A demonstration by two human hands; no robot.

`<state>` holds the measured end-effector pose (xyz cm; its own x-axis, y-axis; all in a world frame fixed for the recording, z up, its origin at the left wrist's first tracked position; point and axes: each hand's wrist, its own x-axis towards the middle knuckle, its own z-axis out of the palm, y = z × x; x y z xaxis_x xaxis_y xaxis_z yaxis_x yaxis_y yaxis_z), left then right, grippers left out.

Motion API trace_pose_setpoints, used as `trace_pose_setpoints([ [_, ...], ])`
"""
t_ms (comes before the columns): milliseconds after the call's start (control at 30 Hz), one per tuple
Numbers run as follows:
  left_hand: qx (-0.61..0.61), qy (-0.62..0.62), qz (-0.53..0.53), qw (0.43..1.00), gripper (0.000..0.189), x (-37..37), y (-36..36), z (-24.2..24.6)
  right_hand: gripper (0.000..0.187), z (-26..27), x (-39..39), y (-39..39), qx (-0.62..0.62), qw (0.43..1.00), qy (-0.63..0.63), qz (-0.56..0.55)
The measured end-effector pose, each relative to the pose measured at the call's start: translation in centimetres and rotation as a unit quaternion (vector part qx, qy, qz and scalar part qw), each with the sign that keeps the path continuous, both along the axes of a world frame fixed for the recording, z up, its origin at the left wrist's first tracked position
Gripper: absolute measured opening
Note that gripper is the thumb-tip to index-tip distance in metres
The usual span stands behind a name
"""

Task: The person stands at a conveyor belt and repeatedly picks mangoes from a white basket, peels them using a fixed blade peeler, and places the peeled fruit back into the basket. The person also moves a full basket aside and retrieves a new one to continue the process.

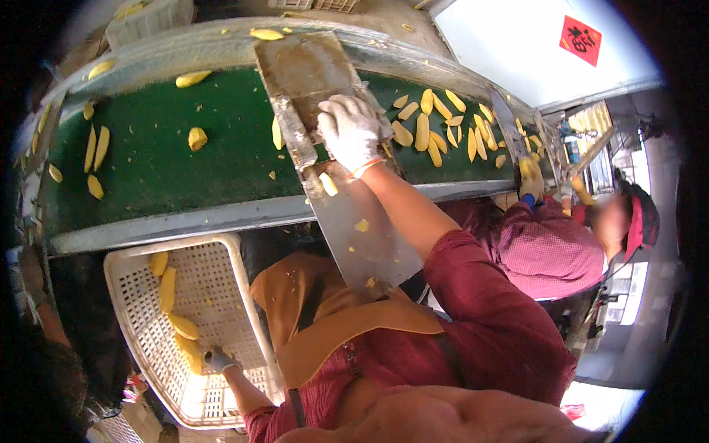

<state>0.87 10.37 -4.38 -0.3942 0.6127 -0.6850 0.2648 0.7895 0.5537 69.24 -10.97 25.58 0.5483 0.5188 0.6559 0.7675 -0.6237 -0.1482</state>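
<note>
My right hand (352,130), in a whitish knit glove, rests with curled fingers on a wet metal board (360,221) that lies across a green conveyor belt (155,149). Whether the fingers grip something is hidden. One small peeled yellow piece (328,184) lies on the board just below the glove, with scraps further down. Low at the left, my left hand (222,361), also gloved, is inside a white perforated plastic basket (255,310), beside several long peeled yellow tubers (185,326). A small dark shape shows at its fingers; its grip is unclear.
Many cut yellow pieces (422,132) lie on the belt right of the board, fewer on the left. The belt's metal rim (183,221) runs between belt and basket. A co-worker in a checked sleeve (548,243) works at the right, a gloved hand (532,176) at the belt.
</note>
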Motion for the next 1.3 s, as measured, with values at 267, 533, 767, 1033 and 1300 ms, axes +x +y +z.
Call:
trace_pose_setpoints([
  [267, 0.154, -0.392, -0.119, 0.899, 0.052, 11.8, 2.2, 17.0, 0.027, 6.2, -5.0, -2.0, 0.118, 0.973, 0.133, 0.150],
  [533, 0.134, -0.456, -0.601, 0.642, 0.054, 34.9, -8.0, 30.0, 0.051, 9.2, -19.9, -7.3, 0.269, 0.731, 0.593, 0.203],
  [767, 0.122, -0.498, -0.404, 0.758, 0.033, 53.1, -5.9, 27.6, 0.040, 7.1, -17.8, -17.8, 0.045, 0.992, 0.107, 0.049],
  [1033, -0.209, -0.595, -0.375, 0.679, 0.057, 69.3, -1.0, 14.8, 0.043, 4.5, -3.3, -4.6, -0.002, 0.998, 0.068, 0.019],
  [1300, -0.269, -0.555, -0.426, 0.662, 0.060, 68.9, 0.2, 12.0, 0.064, 2.6, -3.2, -3.4, -0.046, 0.993, 0.105, -0.029],
])
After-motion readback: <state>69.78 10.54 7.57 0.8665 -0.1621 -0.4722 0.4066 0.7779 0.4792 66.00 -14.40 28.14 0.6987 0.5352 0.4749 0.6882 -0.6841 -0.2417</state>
